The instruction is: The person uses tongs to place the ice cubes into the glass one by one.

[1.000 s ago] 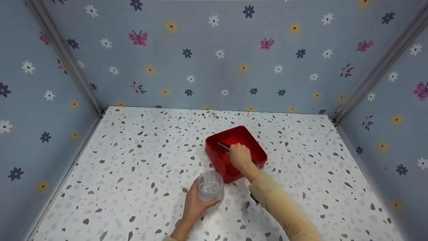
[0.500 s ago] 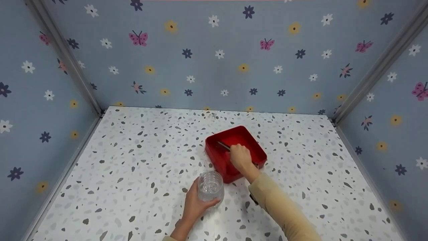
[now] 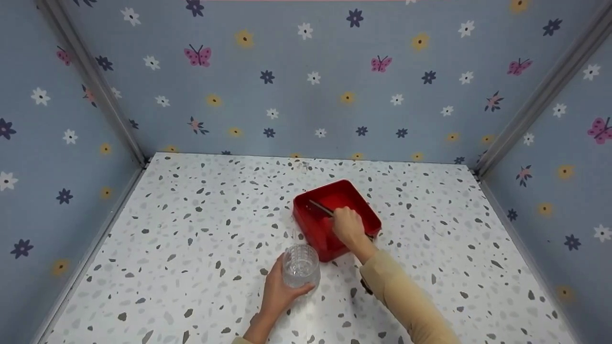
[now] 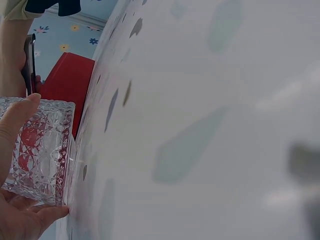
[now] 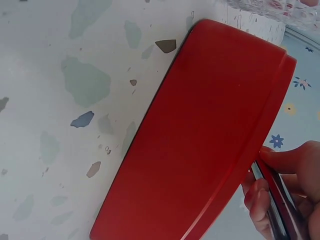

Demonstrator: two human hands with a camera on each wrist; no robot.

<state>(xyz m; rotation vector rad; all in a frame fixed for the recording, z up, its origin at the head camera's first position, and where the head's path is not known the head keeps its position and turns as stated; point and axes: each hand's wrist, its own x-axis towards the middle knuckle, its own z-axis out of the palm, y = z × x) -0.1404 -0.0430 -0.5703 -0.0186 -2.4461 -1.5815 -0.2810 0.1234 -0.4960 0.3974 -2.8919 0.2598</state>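
My left hand (image 3: 279,294) grips a clear, cut-patterned glass (image 3: 301,265) that stands upright on the table. In the left wrist view the thumb and fingers wrap around opposite sides of the glass (image 4: 45,150). Just beyond it sits a square red box (image 3: 308,231) with an open top, turned at an angle. My right hand (image 3: 348,227) is over the box, holding what look like metal tongs (image 3: 321,208) that slant toward its far left corner. Two metal arms of the tongs (image 5: 272,197) show in the right wrist view. Whether anything is between the tips is too small to tell.
The white speckled table (image 3: 201,248) stretches to both sides of the box. Blue floral panels (image 3: 306,86) close off the back, left and right, with grey metal posts (image 3: 95,86) at the corners.
My right hand has shifted slightly right with the tongs, and more of their length shows over the box. The left hand and the glass have stayed in place.
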